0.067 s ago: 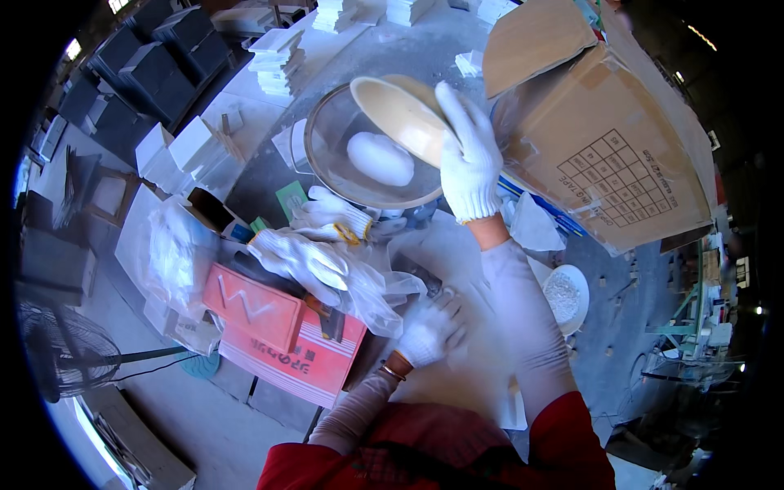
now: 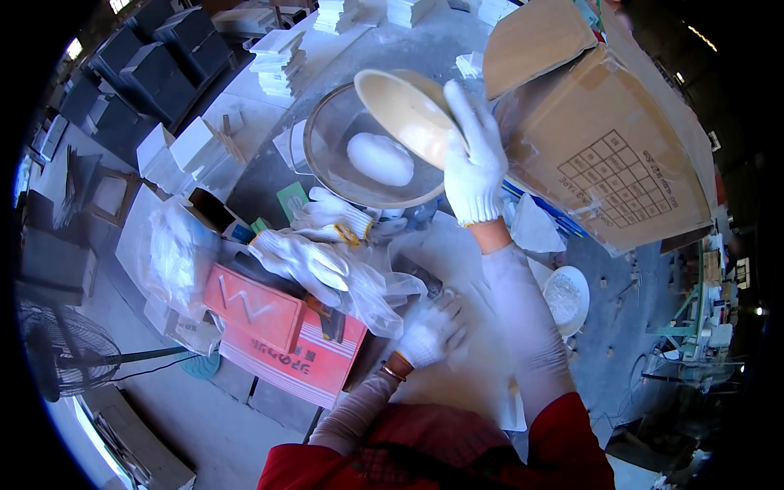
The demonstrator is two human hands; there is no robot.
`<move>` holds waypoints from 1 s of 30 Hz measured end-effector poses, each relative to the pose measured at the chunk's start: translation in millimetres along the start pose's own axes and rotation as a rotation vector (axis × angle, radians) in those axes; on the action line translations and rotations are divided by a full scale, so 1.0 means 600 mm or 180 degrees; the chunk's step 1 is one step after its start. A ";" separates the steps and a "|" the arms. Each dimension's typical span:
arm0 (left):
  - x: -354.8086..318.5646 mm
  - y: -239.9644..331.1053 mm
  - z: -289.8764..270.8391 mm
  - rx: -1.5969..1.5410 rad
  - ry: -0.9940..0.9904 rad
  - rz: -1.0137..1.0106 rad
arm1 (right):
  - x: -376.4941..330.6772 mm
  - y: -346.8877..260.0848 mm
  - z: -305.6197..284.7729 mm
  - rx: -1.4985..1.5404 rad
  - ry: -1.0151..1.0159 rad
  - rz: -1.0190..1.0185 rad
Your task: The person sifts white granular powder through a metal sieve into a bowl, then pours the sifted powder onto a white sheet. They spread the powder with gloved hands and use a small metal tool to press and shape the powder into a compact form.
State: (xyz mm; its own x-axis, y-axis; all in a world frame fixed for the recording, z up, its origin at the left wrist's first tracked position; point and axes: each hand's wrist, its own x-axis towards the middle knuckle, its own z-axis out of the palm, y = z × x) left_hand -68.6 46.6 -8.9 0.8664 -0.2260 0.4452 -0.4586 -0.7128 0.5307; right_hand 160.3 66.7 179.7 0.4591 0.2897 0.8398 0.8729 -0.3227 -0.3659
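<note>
My right hand (image 2: 474,163), in a white knit glove, grips the rim of a cream bowl (image 2: 408,114) held tilted. Its pale inner side shows, and nothing can be made out inside. Below the bowl is a wide, round, sieve-like pan (image 2: 309,151) with a thin rim. A smooth white oblong mound (image 2: 380,159) lies in the pan. Nearer to me, my gloved left hand (image 2: 429,328) rests low over the dusty table, fingers curled; what they hold, if anything, is hidden. Beside it lie a clear plastic bag (image 2: 380,302) and spare white gloves (image 2: 306,260).
Left of my left hand sit a red box (image 2: 253,306) and a pink carton (image 2: 327,371). A large cardboard box (image 2: 604,147) stands at the right, near a white bowl of pale bits (image 2: 565,298). Stacked white slabs (image 2: 276,61) line the far side; a fan (image 2: 65,351) stands left.
My right hand and the cream bowl have shifted slightly to the right. My left hand stays where it was.
</note>
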 end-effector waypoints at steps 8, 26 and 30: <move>-0.017 -0.001 0.026 -0.0065 0.0235 -0.0008 | -0.001 -0.008 -0.024 0.0045 0.0011 0.0113; -0.023 0.005 0.027 -0.0399 0.0304 -0.0035 | -0.169 -0.099 -0.327 0.1431 0.1325 0.2369; -0.009 0.004 0.032 -0.0553 0.0155 -0.0177 | -0.321 -0.080 -0.424 0.0330 0.1364 0.2522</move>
State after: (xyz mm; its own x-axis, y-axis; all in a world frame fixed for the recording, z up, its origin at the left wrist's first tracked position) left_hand -70.7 33.6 -23.8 0.8828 -0.1541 0.4437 -0.4410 -0.5969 0.6702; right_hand -12.2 -203.1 137.4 0.8490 -0.3496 0.3963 0.3474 -0.1958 -0.9170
